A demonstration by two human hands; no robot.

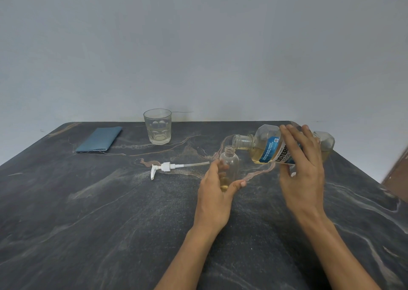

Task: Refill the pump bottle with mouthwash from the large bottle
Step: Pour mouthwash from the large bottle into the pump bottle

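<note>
From the head camera, one dark marbled tabletop [110, 212] carries everything, and two hands work over its right half. The left hand [215, 192] grasps one small clear pump bottle [229, 164], fingers and thumb curled round its lower body; the bottle stands upright with its neck open and a little yellowish liquid at its bottom. The right hand [302, 168] holds one large mouthwash bottle [265, 148] from above, fingers spread over the label and wrapped round its body. That bottle is tipped almost flat, its uncapped mouth pointing left and sitting just above and beside the small bottle's neck; pale yellow mouthwash pools along its lower side. Whether liquid is running out cannot be told.

One white pump head [165, 167] with its dip tube lies flat on the tabletop, left of the small bottle and apart from it, the tube pointing toward that bottle. Near the far edge stands one clear drinking glass [157, 126], upright. Toward the far left corner lies one folded blue cloth [99, 138], well apart from the hands.
</note>
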